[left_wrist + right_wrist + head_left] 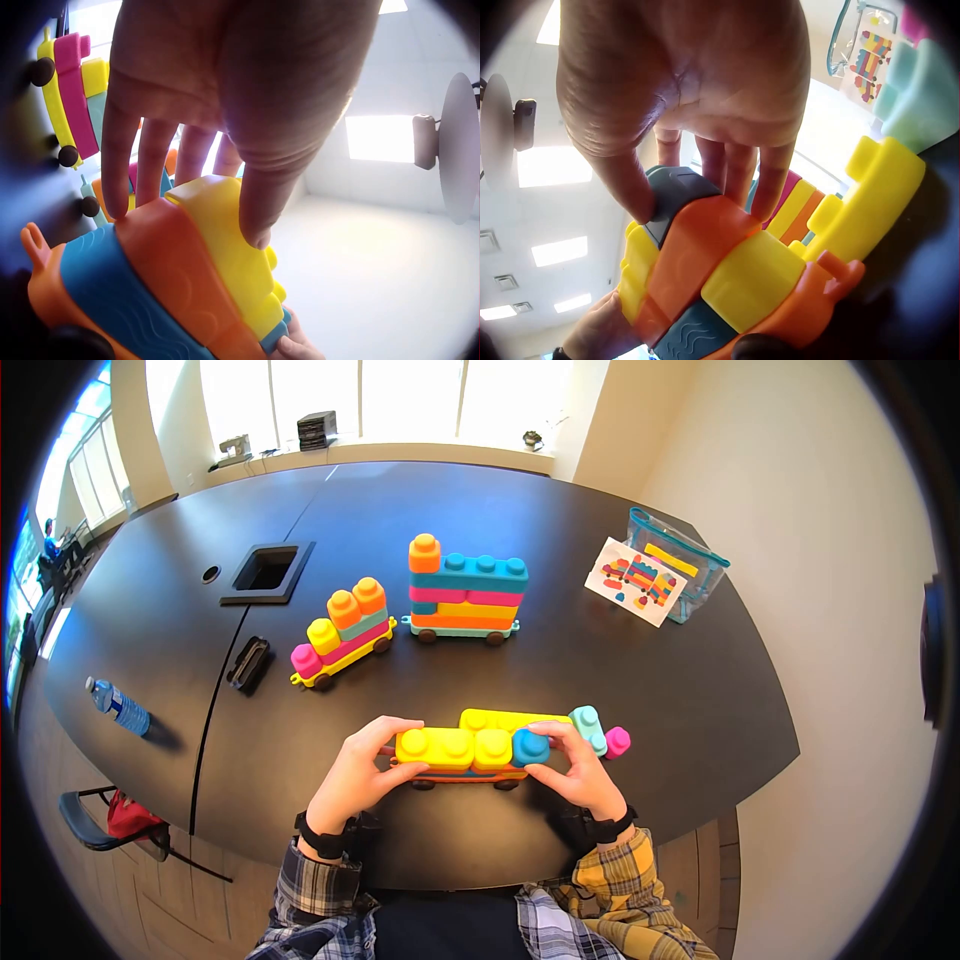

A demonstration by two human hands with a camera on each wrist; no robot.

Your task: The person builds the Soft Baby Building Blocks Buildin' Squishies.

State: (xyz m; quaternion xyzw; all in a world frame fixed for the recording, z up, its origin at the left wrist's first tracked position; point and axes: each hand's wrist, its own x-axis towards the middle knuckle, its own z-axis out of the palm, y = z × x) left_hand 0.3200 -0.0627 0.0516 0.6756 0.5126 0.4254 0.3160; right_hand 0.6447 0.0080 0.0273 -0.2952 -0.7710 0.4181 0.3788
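Both hands are on a toy train car with an orange wheeled base [799,315], low in front of the person's body. The left hand [365,770] holds its left end, thumb on the near side of a yellow block [225,240] and fingers along the far side. At the right end, the right hand [585,770] pinches a blue corner block [530,747] between thumb and fingers. Another yellow block [492,748] sits between these on the top row. Under the top row are orange blocks [169,262], and lower down a wavy blue block [120,277] and a yellow one [754,279].
Just behind the car lie a long yellow block [500,718], a light teal block [587,726] and a pink block [618,742]. Two built cars [345,640] [465,595] stand farther back. A picture card [635,582] leans on a clear bag [700,575]. A water bottle [120,708] is left.
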